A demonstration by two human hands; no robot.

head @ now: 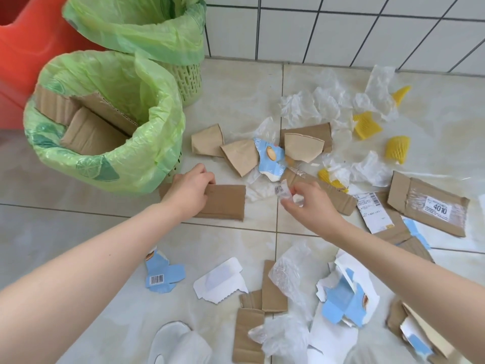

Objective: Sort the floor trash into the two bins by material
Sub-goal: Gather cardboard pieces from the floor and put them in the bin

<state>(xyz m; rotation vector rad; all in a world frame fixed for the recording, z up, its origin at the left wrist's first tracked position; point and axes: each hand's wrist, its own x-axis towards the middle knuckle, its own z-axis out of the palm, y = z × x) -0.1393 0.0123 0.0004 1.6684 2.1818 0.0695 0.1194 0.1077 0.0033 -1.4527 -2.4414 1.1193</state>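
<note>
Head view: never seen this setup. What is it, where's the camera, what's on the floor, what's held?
No robot here: a person's two bare arms, filmed by one wide-angle camera on their head, looking down. The left hand grips a cardboard piece lying on the tiled floor. The right hand pinches a small clear plastic scrap. Cardboard, torn paper, clear film and yellow foam netting lie scattered around. Two green-lined bins stand at upper left; the near bin already has cardboard inside, while the far bin shows no contents from here.
</note>
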